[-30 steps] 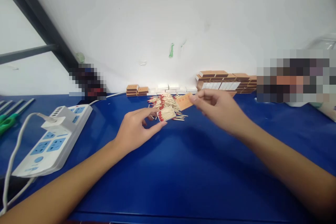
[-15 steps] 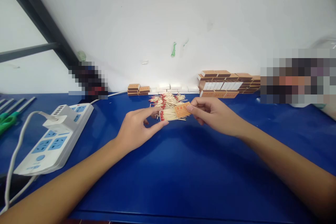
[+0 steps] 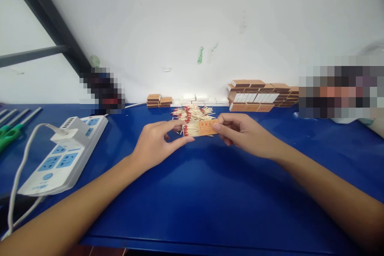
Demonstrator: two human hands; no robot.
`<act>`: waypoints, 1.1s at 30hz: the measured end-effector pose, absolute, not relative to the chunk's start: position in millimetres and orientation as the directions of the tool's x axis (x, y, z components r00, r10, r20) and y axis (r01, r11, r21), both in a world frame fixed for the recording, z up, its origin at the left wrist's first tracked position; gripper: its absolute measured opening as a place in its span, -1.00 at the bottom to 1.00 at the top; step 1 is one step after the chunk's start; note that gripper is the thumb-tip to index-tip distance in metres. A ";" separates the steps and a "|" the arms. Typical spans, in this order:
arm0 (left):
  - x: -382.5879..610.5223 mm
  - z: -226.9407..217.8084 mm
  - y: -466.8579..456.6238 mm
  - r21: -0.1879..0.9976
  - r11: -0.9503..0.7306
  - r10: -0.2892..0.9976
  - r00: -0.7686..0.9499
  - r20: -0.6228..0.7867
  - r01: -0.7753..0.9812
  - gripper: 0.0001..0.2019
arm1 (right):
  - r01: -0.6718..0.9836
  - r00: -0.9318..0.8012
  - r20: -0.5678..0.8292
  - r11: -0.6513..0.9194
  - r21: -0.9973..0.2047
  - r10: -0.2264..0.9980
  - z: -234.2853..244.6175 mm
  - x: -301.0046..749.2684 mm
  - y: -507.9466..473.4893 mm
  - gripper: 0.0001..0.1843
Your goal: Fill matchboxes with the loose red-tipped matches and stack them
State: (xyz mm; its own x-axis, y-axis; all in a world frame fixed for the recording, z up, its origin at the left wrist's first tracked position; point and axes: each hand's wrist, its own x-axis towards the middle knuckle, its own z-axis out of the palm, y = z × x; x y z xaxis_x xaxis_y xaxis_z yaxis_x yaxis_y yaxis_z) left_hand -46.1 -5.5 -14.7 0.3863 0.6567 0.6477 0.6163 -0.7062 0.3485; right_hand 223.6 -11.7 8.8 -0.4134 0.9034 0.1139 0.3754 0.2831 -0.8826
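My left hand [image 3: 160, 141] pinches the left end of a matchbox tray [image 3: 191, 135] between thumb and fingers. Red-headed matches fill this tray, their heads toward my left hand. An orange matchbox sleeve [image 3: 207, 127] with printed lettering covers the tray's right part, and my right hand [image 3: 235, 129] grips the sleeve's right end. Just behind lies a heap of loose matches [image 3: 195, 113] on the blue table [image 3: 180, 200].
Along the wall stand a small stack of matchboxes [image 3: 154, 100], several white trays [image 3: 195, 100] and a larger matchbox stack [image 3: 252, 107]. A power strip [image 3: 64, 164] and green-handled scissors [image 3: 12, 134] lie at left.
The sleeve, tilted over the tray half a second ago, is now lined up with it and slid over its right part. My right hand has moved slightly with it.
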 end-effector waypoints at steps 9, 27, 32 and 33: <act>-46.0 -17.1 -5.2 0.498 -0.711 0.695 0.386 0.606 0.497 -0.57 | 0.270 -0.360 0.124 0.231 -0.935 0.925 -13.8 192.4 -34.0 -0.35; -72.9 15.6 43.8 0.229 -0.717 0.638 0.486 0.598 0.659 -0.75 | 0.680 -0.422 0.163 0.430 -0.593 0.892 -17.8 197.8 -30.4 -0.31; -99.5 22.9 116.8 0.052 -0.561 0.720 0.456 0.524 0.826 -0.73 | 0.741 -0.389 0.208 0.440 -0.507 0.897 -16.7 210.6 -15.9 -0.42; -102.4 20.6 125.1 0.034 -0.554 0.725 0.462 0.511 0.832 -0.74 | 0.751 -0.388 0.209 0.439 -0.493 0.898 -16.2 212.0 -14.9 -0.44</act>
